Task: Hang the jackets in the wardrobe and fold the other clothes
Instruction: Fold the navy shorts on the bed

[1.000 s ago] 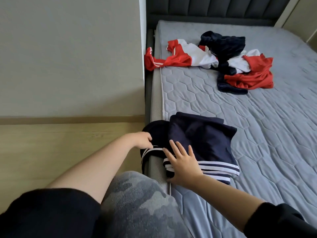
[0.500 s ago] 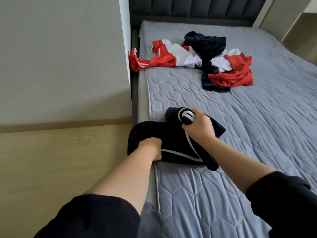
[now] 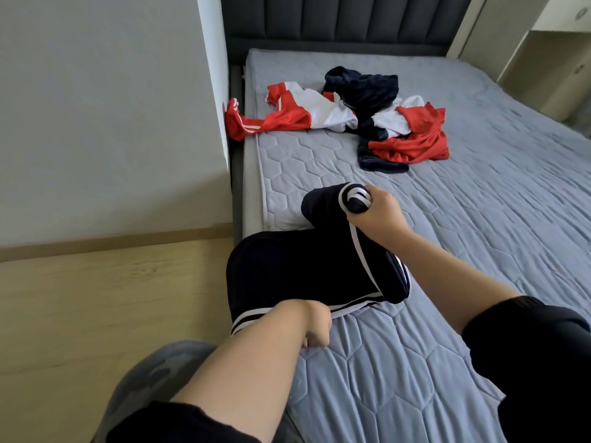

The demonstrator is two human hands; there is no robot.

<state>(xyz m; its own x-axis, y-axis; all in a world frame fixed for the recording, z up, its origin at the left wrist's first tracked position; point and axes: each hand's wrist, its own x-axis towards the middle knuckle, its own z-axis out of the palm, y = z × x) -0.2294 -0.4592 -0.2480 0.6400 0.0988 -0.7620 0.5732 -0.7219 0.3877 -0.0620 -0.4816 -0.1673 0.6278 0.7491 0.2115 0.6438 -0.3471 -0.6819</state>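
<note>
A dark navy garment with white stripes (image 3: 297, 270) lies over the near left edge of the bed, part of it hanging off the side. My right hand (image 3: 377, 215) grips a bunched striped end of it, lifted above the mattress. My left hand (image 3: 315, 327) has its fingers curled at the garment's near striped hem; the fingertips are hidden. Farther up the bed lie a red and white jacket (image 3: 294, 115), a dark navy piece (image 3: 364, 87) and a red garment (image 3: 415, 139) in a loose heap.
The grey quilted mattress (image 3: 479, 219) stretches to a dark padded headboard (image 3: 335, 20). A grey wall (image 3: 105, 107) and pale wood floor (image 3: 96, 298) lie left of the bed. Light furniture (image 3: 543, 59) stands at the far right. My knee in camouflage trousers (image 3: 153, 378) is low in view.
My right hand went from resting flat on the navy garment to gripping its striped end and lifting it up the bed. My left hand drew the near hem toward me.
</note>
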